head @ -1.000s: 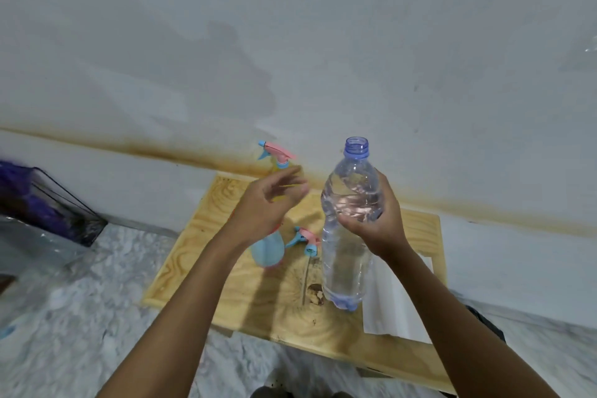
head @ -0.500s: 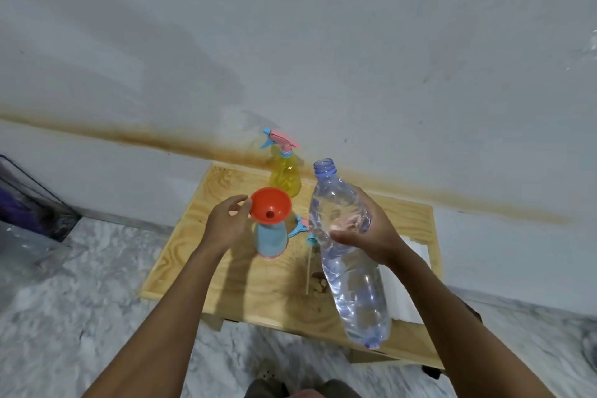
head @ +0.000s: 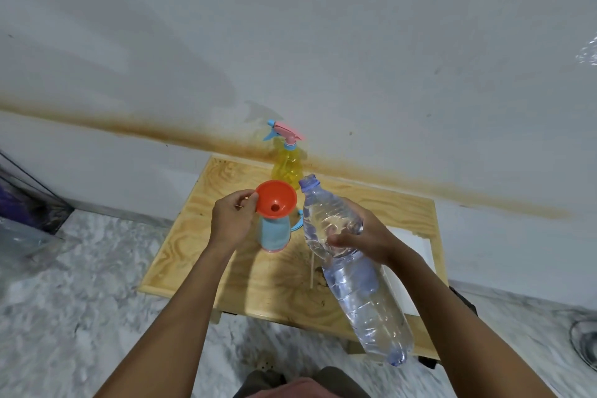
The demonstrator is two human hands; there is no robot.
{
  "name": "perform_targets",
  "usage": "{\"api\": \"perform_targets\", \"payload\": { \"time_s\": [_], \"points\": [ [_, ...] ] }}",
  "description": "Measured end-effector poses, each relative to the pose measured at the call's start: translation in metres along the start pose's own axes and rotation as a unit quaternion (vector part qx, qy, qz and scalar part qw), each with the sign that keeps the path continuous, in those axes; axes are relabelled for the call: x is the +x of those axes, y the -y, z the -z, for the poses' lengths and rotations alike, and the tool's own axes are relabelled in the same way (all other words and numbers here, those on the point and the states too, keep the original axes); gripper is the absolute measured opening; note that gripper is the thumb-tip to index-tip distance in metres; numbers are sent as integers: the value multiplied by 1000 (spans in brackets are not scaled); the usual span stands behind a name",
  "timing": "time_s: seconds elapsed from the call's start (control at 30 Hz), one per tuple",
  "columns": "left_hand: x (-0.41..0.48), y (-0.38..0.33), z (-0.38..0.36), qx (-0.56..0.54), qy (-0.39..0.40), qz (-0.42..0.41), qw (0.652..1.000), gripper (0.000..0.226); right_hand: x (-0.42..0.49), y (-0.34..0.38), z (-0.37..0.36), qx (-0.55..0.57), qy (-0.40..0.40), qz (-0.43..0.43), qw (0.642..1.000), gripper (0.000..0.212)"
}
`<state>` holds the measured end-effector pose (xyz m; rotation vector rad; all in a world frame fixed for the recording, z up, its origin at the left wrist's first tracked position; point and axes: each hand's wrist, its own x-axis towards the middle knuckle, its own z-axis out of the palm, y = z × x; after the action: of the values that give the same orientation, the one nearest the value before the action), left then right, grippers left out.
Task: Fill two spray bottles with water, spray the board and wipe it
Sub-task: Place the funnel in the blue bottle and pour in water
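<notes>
Tilted further, bottle [head: 353, 287] gripped by right hand [head: 366, 236] aims at funnel [head: 274, 199] left hand [head: 231, 218] pinches.

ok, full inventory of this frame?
board: 1, light wood, above marbled floor
blue spray bottle: 1, blue, on board, head off
funnel: 1, orange, in blue spray bottle's neck
yellow spray bottle: 1, yellow, board's far edge, head on
spray head: 1, blue, mostly hidden, beside blue spray bottle
water bottle: 1, clear, uncapped, tilted toward funnel
sheet: 1, white, board's right side
left hand: fingers pinch funnel rim
right hand: grips water bottle
</notes>
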<state>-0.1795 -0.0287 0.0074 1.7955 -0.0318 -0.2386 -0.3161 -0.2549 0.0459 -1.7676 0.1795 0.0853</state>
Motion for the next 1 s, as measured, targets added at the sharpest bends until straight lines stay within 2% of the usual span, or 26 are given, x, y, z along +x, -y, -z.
{"api": "perform_targets", "payload": {
  "time_s": [0.23,0.63,1.0],
  "points": [
    [5,1,-3,-33,-4,9,999,10,11,-8,0,-34,36,-28,998,63],
    [8,3,-2,-51,-2,19,999,11,18,-15,-5,-27,57,-44,997,68],
    [10,4,-2,-51,-6,19,999,15,20,-14,-4,-31,64,-47,996,59]
  ]
}}
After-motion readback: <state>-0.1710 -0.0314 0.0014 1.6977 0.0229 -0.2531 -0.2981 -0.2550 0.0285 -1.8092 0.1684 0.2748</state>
